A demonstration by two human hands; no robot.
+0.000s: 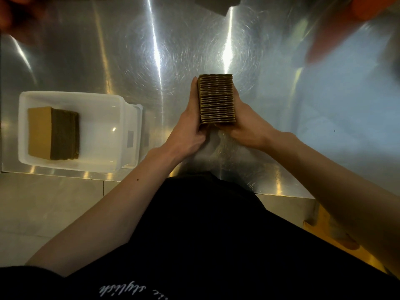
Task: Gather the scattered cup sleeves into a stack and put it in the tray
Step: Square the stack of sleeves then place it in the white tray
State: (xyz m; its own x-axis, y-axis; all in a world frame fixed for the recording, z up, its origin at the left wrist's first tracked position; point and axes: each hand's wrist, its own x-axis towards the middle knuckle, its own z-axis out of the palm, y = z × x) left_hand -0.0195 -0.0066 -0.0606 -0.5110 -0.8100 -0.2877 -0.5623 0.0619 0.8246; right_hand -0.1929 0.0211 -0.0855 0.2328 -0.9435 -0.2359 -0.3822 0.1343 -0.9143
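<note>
A thick stack of brown corrugated cup sleeves (217, 98) stands on edge above the steel table, squeezed between both hands. My left hand (187, 124) presses its left side and my right hand (246, 123) holds its right side and underside. The white plastic tray (104, 100) sits at the left near the table's front edge. Inside it lies another stack of sleeves (53, 133), leaning against the tray's left part.
The steel table (129, 61) is shiny with bright glare streaks. Its front edge runs just below the tray. A blurred orange shape (350, 22) hangs at the top right, and a dark object (216, 4) lies at the far edge.
</note>
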